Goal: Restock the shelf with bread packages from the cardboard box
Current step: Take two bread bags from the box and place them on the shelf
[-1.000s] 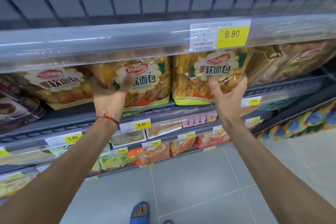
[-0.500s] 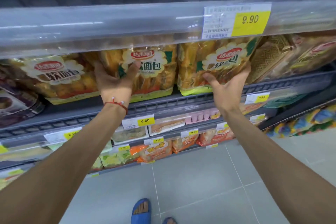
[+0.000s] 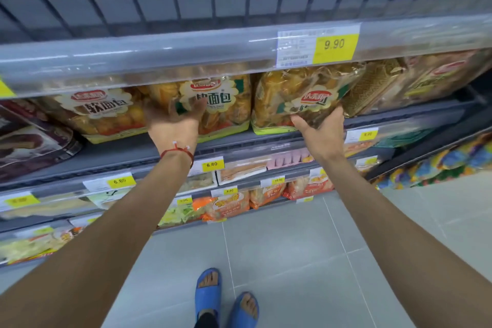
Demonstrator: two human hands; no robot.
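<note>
Shelf [image 3: 165, 150] holding bread packages, left hand [image 3: 174, 125] open against middle package [image 3: 226, 104], right hand [image 3: 320, 132] fingers grasping tilted package [image 3: 298, 96]

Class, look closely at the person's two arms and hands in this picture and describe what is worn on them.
Both forearms are bare, with no sleeves in view and no gloves. The left hand has a thin red cord bracelet at the wrist, with small pale beads or knots on it. The right hand and its wrist show no bracelet, watch or ring.
</note>
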